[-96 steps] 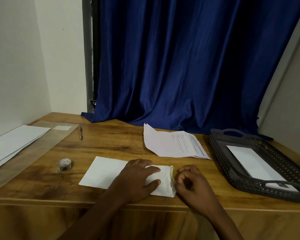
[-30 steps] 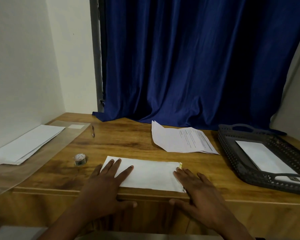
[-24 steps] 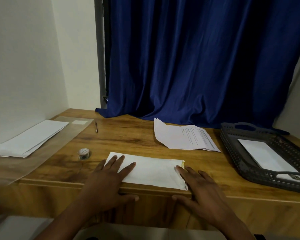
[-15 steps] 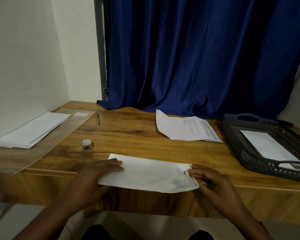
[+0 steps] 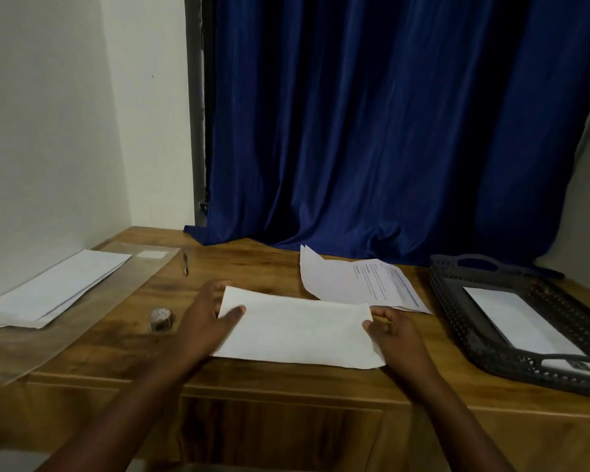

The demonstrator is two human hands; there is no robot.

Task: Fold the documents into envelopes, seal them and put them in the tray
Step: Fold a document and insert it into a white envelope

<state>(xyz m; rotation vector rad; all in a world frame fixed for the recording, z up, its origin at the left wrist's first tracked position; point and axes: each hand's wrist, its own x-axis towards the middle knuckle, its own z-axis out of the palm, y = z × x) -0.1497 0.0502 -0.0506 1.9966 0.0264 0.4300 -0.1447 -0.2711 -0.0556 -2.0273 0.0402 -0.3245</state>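
A: Holding white envelope (image 5: 297, 330) at both short ends, above the front part of the wooden desk (image 5: 252, 270). Left hand (image 5: 206, 316) grips left end, thumb on top face, fingers behind/under. Right hand (image 5: 394, 330) pinches right end, thumb and curled fingers at the edge.

B: Lying flat or lifted?

A: Looks raised off the surface, near edge hanging past the hands (contact with desk: cannot tell). Plain side up.

B: Tray?

A: Dark perforated tray (image 5: 457, 321) at right end of desk, well apart from the held envelope. Holds one white envelope in tray (image 5: 521, 320), lying flat.

B: Remaining documents?

A: Printed sheets (image 5: 361, 277) behind the held envelope, just beside the tray's left wall, partly overlapped in view by the envelope's far right corner. Spare envelopes (image 5: 53, 289) stacked at far left on a clear plastic sleeve (image 5: 92, 313).

B: Other items?

A: Small tape roll (image 5: 160, 318) just left of left hand, not touching. Pen (image 5: 185, 265) further back, near sleeve's far corner. Blue curtain (image 5: 389, 131) behind desk, hem resting on the back edge.
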